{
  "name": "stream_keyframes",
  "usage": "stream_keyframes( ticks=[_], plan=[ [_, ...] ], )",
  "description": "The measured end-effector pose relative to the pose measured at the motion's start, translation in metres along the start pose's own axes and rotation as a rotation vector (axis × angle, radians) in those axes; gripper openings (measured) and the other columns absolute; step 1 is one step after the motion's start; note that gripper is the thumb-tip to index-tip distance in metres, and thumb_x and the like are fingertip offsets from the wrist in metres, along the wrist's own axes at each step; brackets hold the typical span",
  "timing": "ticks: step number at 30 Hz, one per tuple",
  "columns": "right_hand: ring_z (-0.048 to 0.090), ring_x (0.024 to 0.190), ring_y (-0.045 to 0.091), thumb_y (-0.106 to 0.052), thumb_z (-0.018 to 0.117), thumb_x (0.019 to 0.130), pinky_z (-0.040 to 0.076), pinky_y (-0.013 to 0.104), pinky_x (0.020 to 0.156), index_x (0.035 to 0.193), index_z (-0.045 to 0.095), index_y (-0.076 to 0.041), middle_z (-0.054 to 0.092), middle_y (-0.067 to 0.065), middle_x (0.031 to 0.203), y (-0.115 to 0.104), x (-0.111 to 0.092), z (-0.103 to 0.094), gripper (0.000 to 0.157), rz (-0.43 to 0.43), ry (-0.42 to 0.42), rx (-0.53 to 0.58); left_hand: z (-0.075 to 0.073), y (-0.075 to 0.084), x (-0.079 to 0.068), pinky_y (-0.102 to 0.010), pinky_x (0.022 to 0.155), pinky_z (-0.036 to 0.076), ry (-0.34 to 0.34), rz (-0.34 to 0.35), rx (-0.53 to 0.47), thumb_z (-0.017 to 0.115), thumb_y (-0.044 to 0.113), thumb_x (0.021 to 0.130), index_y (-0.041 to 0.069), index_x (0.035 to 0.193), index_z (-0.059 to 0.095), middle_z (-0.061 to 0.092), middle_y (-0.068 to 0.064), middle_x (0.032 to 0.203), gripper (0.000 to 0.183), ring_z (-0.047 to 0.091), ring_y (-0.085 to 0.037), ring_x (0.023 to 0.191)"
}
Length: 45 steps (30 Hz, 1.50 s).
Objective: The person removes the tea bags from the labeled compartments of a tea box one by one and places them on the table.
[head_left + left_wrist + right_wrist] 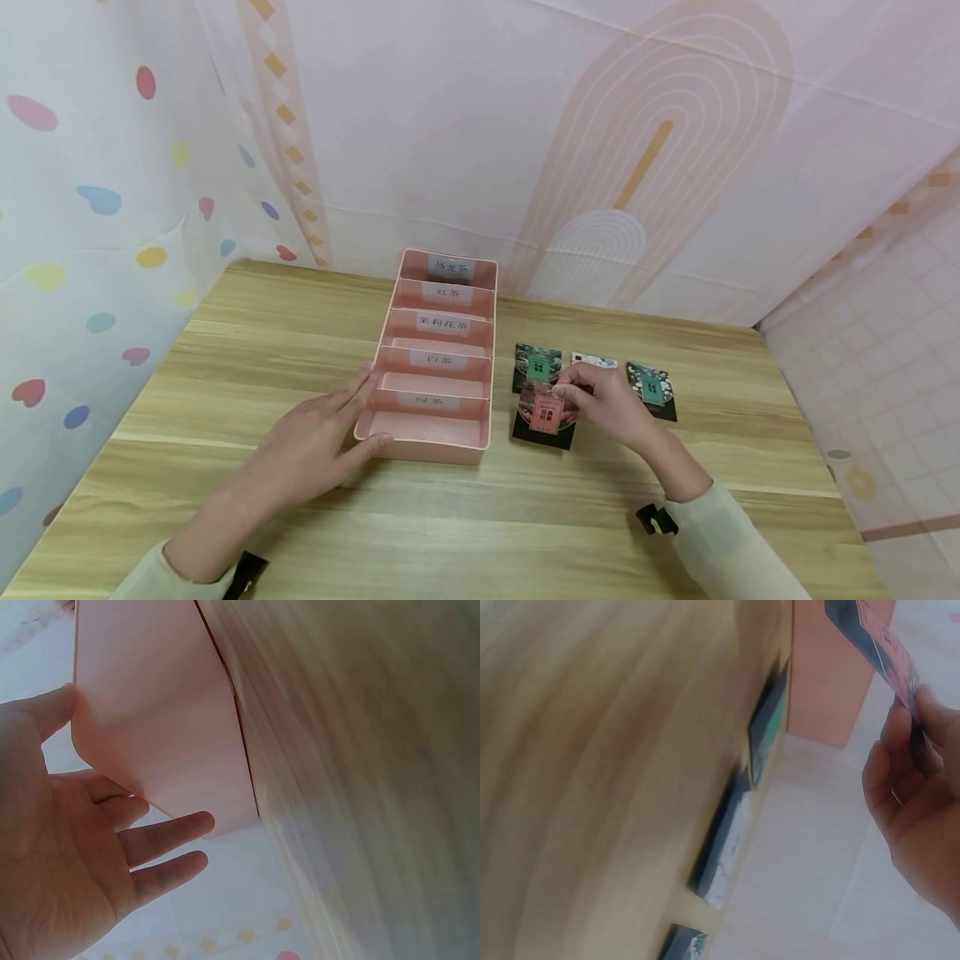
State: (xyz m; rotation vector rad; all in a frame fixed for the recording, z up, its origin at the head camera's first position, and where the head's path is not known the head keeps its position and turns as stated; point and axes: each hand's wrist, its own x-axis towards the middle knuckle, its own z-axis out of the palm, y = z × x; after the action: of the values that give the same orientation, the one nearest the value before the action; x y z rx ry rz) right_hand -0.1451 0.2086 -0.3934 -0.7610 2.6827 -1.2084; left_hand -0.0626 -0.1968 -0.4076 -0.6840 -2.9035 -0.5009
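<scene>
Between thumb and fingertips, my right hand [611,408] pinches a tea bag sachet [543,421] with a red label and black lower edge. It is held above the table, tilted in the right wrist view, and partly covers a green-labelled sachet [537,364]. Left of it stands a pink divided box [431,452] with paper labels on its compartments. My left hand [311,446] touches the box's near left corner, thumb at the front rim and fingers along the left side. In the left wrist view its fingers [169,836] are fairly straight against the pink wall.
Farther right lie a white patterned sachet [594,360], partly behind my right hand, and another green-labelled sachet [652,390]. Something dark shows in the box's farthest compartment. The wooden table [525,525] ends at a patterned cloth backdrop [420,125] behind and at both sides.
</scene>
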Motion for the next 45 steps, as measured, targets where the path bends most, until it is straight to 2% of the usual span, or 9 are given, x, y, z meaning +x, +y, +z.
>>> stream_keyframes(
  ticks=[3, 9, 15, 20, 27, 39, 45],
  plan=[
    [0.063, 0.071, 0.011, -0.009, 0.068, 0.102, 0.06, 0.031, 0.063, 0.092, 0.07, -0.009, 0.066, -0.003, 0.08, 0.004, 0.0, 0.003, 0.01, 0.023, -0.021, 0.027, 0.0, 0.0, 0.0, -0.058, 0.105, 0.051, 0.0, -0.001, -0.002, 0.064, 0.049, 0.102, -0.004, 0.158, 0.041, 0.039, -0.02, 0.163, 0.08, 0.06, -0.042, 0.131],
    [0.061, 0.073, 0.011, -0.011, 0.067, 0.104, 0.057, 0.028, 0.062, 0.093, 0.07, -0.01, 0.066, -0.003, 0.082, 0.008, -0.001, 0.009, 0.011, 0.059, -0.062, 0.047, 0.0, 0.0, 0.0, -0.058, 0.105, 0.051, 0.0, 0.0, 0.001, 0.064, 0.049, 0.102, -0.004, 0.157, 0.041, 0.039, -0.02, 0.163, 0.08, 0.06, -0.043, 0.13],
    [0.064, 0.076, 0.014, -0.01, 0.066, 0.104, 0.06, 0.029, 0.064, 0.095, 0.07, -0.008, 0.066, 0.002, 0.085, 0.015, 0.0, 0.015, 0.01, 0.14, -0.104, 0.109, -0.001, 0.001, -0.001, -0.058, 0.105, 0.051, -0.007, -0.004, 0.006, 0.064, 0.049, 0.102, -0.003, 0.158, 0.041, 0.04, -0.019, 0.163, 0.08, 0.061, -0.042, 0.13],
    [0.063, 0.075, 0.016, -0.01, 0.066, 0.104, 0.057, 0.029, 0.063, 0.095, 0.07, -0.007, 0.065, 0.002, 0.084, 0.02, 0.002, 0.02, 0.011, 0.157, -0.118, 0.121, -0.001, 0.001, -0.002, -0.058, 0.105, 0.051, -0.001, -0.008, 0.003, 0.065, 0.05, 0.101, -0.002, 0.159, 0.04, 0.042, -0.019, 0.162, 0.081, 0.061, -0.042, 0.13],
    [0.054, 0.07, 0.013, -0.015, 0.068, 0.104, 0.046, 0.026, 0.059, 0.09, 0.071, -0.014, 0.062, -0.005, 0.08, 0.025, 0.006, 0.026, 0.014, 0.14, -0.101, -0.023, -0.001, 0.001, -0.002, -0.058, 0.104, 0.051, 0.0, -0.007, 0.006, 0.065, 0.049, 0.101, -0.003, 0.158, 0.041, 0.041, -0.019, 0.163, 0.081, 0.061, -0.042, 0.13],
    [0.053, 0.068, 0.01, -0.019, 0.074, 0.1, 0.048, 0.029, 0.062, 0.085, 0.07, -0.015, 0.062, -0.006, 0.081, 0.02, 0.011, 0.034, 0.016, 0.125, -0.081, -0.309, -0.001, 0.0, -0.001, -0.058, 0.105, 0.051, -0.003, -0.009, 0.009, 0.064, 0.05, 0.102, -0.004, 0.157, 0.041, 0.04, -0.02, 0.163, 0.08, 0.061, -0.044, 0.129],
    [0.052, 0.068, 0.009, -0.017, 0.078, 0.097, 0.048, 0.027, 0.061, 0.08, 0.071, -0.014, 0.062, -0.005, 0.079, 0.017, 0.012, 0.039, 0.019, 0.077, -0.06, -0.41, -0.001, 0.0, 0.0, -0.058, 0.105, 0.051, -0.009, -0.011, 0.01, 0.063, 0.05, 0.102, -0.004, 0.157, 0.042, 0.039, -0.02, 0.163, 0.08, 0.061, -0.044, 0.128]
  ],
)
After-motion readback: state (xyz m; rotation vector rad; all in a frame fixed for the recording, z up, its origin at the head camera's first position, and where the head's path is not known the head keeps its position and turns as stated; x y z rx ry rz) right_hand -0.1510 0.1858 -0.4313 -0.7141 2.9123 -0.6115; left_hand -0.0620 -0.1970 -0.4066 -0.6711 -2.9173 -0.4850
